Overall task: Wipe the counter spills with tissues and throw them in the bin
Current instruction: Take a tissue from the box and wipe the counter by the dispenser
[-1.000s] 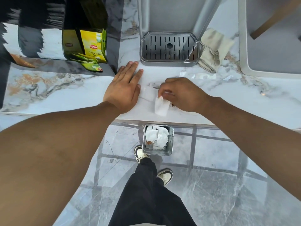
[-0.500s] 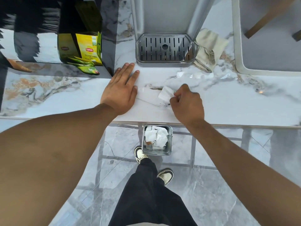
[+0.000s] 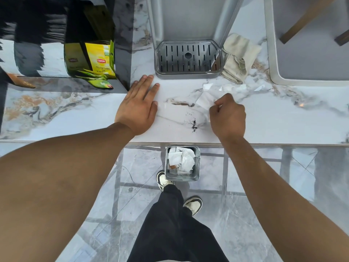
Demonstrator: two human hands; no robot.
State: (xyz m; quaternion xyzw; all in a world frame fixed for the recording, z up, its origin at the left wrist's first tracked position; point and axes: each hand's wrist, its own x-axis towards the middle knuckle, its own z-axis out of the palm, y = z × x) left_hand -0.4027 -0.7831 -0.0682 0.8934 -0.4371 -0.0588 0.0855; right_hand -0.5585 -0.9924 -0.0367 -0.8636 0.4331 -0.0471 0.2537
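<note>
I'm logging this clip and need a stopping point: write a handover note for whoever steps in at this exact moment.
Left hand: flat on the counter, open, holding nothing.
Right hand: closed on a white tissue, which lies against the counter beyond the knuckles.
Spills: dark specks sit between the hands near the front edge; wet patches glisten ahead of the drip tray.
Bin: on the floor below the edge, already holding used tissues.
Left: wipe the specks and wet patches, then drop the tissue in the bin.
</note>
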